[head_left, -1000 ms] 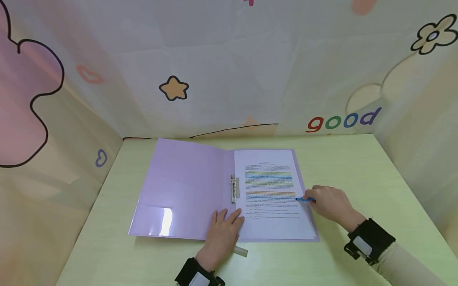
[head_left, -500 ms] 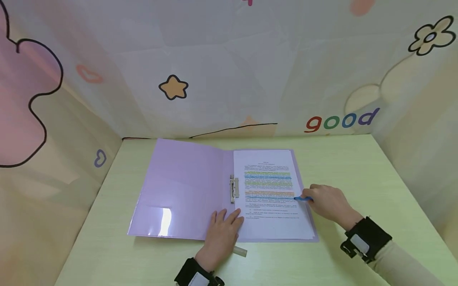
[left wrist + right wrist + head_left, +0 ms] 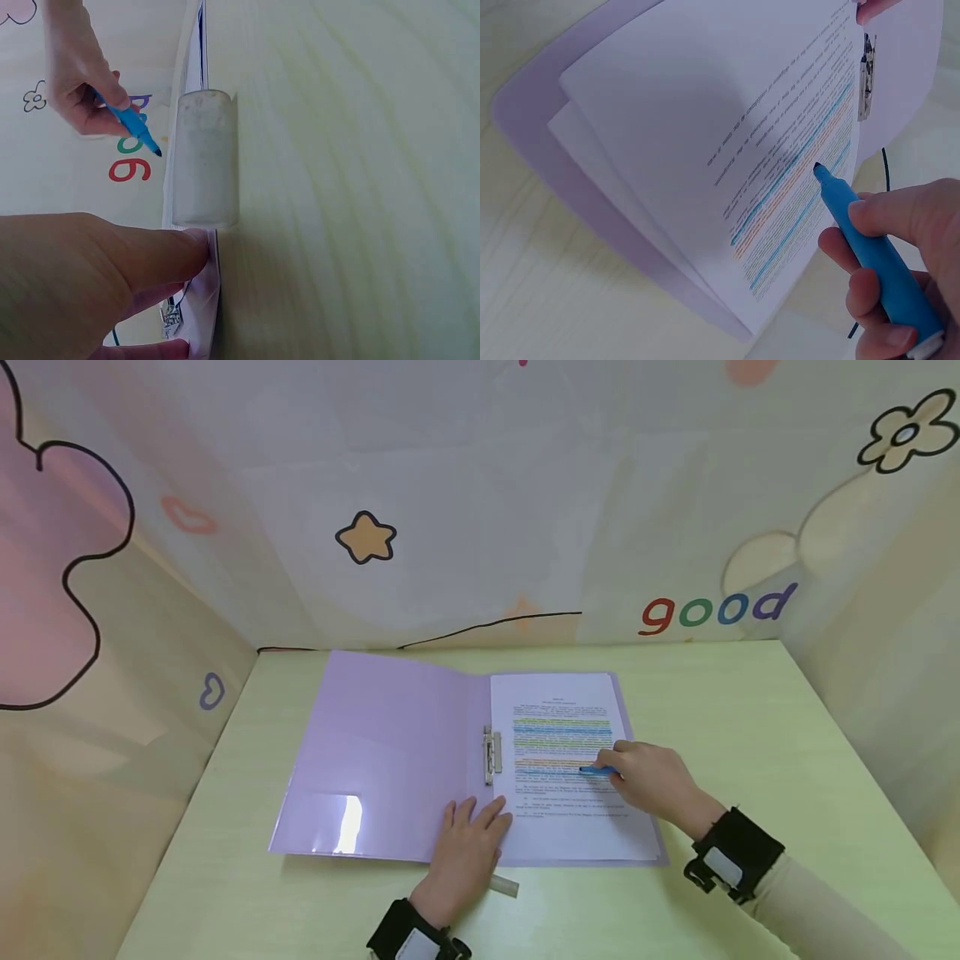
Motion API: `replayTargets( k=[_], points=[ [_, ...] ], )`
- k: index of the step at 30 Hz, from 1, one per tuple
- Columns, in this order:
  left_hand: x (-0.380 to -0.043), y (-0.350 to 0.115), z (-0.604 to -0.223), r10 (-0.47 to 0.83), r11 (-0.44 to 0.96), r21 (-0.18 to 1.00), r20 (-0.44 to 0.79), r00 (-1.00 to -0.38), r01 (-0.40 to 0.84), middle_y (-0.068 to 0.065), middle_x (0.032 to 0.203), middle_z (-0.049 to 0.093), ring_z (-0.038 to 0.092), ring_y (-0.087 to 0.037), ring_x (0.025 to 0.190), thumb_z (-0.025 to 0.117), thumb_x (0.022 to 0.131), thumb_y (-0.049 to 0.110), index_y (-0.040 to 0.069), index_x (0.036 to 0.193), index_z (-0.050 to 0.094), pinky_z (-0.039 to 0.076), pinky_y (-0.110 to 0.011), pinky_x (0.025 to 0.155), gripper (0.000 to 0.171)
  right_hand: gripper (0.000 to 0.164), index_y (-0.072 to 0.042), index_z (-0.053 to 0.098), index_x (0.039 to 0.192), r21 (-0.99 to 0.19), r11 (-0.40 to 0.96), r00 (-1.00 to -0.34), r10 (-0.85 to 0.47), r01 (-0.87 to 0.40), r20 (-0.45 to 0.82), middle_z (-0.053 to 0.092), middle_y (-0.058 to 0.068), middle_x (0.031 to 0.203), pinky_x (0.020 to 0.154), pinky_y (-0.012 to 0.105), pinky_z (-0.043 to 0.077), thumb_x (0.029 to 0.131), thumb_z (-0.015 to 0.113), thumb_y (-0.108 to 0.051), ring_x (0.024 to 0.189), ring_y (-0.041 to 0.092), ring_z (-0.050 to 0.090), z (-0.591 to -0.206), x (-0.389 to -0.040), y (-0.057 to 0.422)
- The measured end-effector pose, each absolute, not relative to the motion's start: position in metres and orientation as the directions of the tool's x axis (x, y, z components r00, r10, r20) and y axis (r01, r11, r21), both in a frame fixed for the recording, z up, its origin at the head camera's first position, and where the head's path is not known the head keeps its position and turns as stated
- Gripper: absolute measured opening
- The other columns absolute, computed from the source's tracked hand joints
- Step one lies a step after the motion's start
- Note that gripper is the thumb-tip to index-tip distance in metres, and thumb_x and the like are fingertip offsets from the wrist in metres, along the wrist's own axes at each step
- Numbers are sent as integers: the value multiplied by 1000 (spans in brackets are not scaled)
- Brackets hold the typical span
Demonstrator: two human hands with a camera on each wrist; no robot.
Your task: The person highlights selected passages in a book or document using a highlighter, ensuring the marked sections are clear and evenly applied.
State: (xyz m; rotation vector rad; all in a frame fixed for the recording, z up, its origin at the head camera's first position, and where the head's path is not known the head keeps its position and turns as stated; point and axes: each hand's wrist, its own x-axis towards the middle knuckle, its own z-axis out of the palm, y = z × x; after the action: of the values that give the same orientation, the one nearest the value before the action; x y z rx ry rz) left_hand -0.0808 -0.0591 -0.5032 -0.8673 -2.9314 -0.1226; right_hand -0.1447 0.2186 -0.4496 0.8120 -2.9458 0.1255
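My right hand (image 3: 652,775) holds a blue highlighter (image 3: 870,251) with its dark tip pointing down over the printed page (image 3: 570,839). In the right wrist view, thumb and fingers wrap its barrel, and the tip overlaps the coloured lines. Bands of yellow-green, blue and orange mark the text. The page lies on the right side of an open purple folder (image 3: 382,743). My left hand (image 3: 467,856) rests with spread fingers at the folder's lower middle, fingertips on the page's lower left corner. Above those fingers sits a metal clip (image 3: 491,756).
A small greyish, cylinder-like piece (image 3: 204,161) lies on the pale wood table (image 3: 735,710) by the folder's front edge, beside my left hand. A patterned cloth wall (image 3: 480,527) stands behind the table and along its sides.
My right hand has moved left with the highlighter, from the right end of the marked lines to over their middle. The left hand stays where it was.
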Motion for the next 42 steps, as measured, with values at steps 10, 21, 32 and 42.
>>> replayTargets(
  k=[10,21,32,42],
  points=[
    [-81,-59,-502,538,837,52,104,-837,544,0,134,47,41,-35,116,65,80,25,19,121,54,34,-55,95,43,15,-18,67,91,-62,816,-813,-560,-574,159,63,1,80,42,19,33,77,69,-16,63,14,51,-454,-149,185],
    [-82,-59,-503,533,841,50,90,-841,539,0,135,46,40,-35,117,64,81,27,20,122,54,33,-55,96,43,14,-18,67,91,-56,777,-770,-608,-627,194,63,1,79,49,20,41,77,69,-17,62,14,51,-455,-154,160],
    [-82,-57,-501,533,842,48,83,-842,538,0,135,46,41,-35,117,64,81,27,20,122,54,34,-55,95,42,16,-18,66,93,-75,776,-775,-608,-626,175,61,0,77,42,19,33,78,68,-17,59,12,49,-455,-153,147],
    [-82,-57,-501,532,842,50,79,-843,537,0,134,46,41,-35,117,64,81,27,20,122,54,34,-55,95,43,16,-18,66,94,-54,776,-773,-614,-628,162,60,1,77,40,18,32,79,68,-19,58,13,48,-460,-155,146]
  ],
)
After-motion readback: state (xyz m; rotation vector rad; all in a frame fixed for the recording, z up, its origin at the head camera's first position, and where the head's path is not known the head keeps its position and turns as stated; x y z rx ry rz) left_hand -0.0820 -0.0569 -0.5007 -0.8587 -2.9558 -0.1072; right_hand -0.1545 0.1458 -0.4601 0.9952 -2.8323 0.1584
